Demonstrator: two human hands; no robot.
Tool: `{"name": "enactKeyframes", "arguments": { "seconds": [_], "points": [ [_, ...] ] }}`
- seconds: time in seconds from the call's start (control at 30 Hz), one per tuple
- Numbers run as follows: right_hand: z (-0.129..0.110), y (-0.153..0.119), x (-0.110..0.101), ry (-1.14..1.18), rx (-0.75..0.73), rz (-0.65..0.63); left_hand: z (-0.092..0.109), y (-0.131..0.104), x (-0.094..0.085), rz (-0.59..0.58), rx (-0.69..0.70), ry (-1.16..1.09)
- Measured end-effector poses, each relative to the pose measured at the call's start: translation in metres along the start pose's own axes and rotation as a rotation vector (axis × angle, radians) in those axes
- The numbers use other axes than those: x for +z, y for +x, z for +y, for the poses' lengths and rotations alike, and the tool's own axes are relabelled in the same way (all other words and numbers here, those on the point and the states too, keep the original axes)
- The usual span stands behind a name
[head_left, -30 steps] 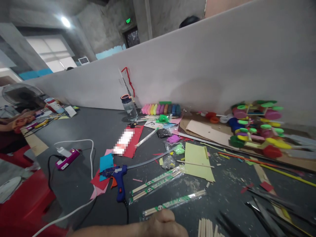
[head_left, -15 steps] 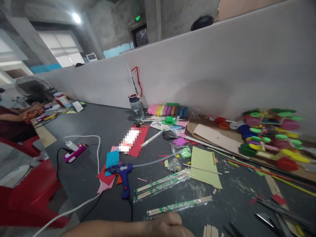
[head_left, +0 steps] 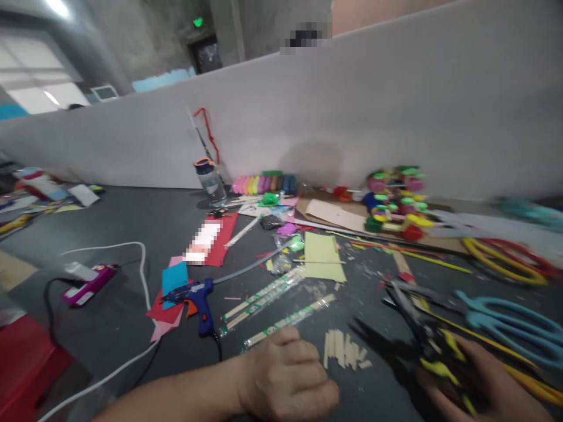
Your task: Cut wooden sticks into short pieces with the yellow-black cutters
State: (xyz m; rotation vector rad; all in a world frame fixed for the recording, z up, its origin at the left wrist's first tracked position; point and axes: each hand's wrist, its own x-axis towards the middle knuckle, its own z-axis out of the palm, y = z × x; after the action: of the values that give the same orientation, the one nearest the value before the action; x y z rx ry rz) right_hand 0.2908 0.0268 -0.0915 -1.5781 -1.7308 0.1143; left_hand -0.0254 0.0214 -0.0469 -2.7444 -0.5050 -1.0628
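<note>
My left hand is curled into a fist on the dark table, back of the hand up; whatever its fingers hold, if anything, is hidden. Beside it lies a small group of short cut wooden sticks. At the lower right, my right hand grips a pair of pliers with yellow and black handles, its jaws slanting up and left above the table. Paper-wrapped chopsticks lie just beyond my left fist. A blue glue gun with a long glue stick in its back rests farther left.
Blue-handled scissors and yellow-handled ones lie at right. Colourful wheeled models stand near the partition. A water bottle, clay blocks, yellow paper and a purple power strip with white cable are on the table.
The view has swung right and down. My right hand with the pliers has come into sight at the lower right. More of my left fist shows, and the cut sticks are now fully visible.
</note>
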Motion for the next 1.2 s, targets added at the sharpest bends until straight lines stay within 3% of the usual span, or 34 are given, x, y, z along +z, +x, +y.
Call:
{"name": "enactKeyframes", "arguments": {
  "seconds": [0.07,0.3,0.43,0.6,0.73,0.87,1.2],
  "points": [
    [-0.009,0.0,-0.008,-0.037,-0.063,-0.065,0.003,0.003,-0.004,0.053,-0.02,0.003],
    [-0.027,0.005,-0.015,-0.11,-0.091,-0.048,0.004,0.007,-0.006,-0.044,-0.179,0.007],
    [-0.028,0.002,-0.018,-0.112,-0.111,-0.064,-0.001,0.015,-0.009,-0.19,-0.366,0.097],
    [-0.029,0.002,-0.02,-0.11,-0.132,-0.066,-0.007,0.026,-0.019,-0.462,-0.561,0.216],
    [-0.029,0.003,-0.02,-0.101,-0.145,-0.071,-0.009,0.036,-0.025,-0.669,-0.579,0.213],
    [-0.028,0.003,-0.02,-0.087,-0.137,-0.087,-0.007,0.05,-0.023,-0.801,-0.561,0.148],
    [-0.03,0.002,-0.02,-0.055,-0.13,-0.126,-0.013,0.07,-0.007,-0.914,-0.484,-0.122]
  ]
}}
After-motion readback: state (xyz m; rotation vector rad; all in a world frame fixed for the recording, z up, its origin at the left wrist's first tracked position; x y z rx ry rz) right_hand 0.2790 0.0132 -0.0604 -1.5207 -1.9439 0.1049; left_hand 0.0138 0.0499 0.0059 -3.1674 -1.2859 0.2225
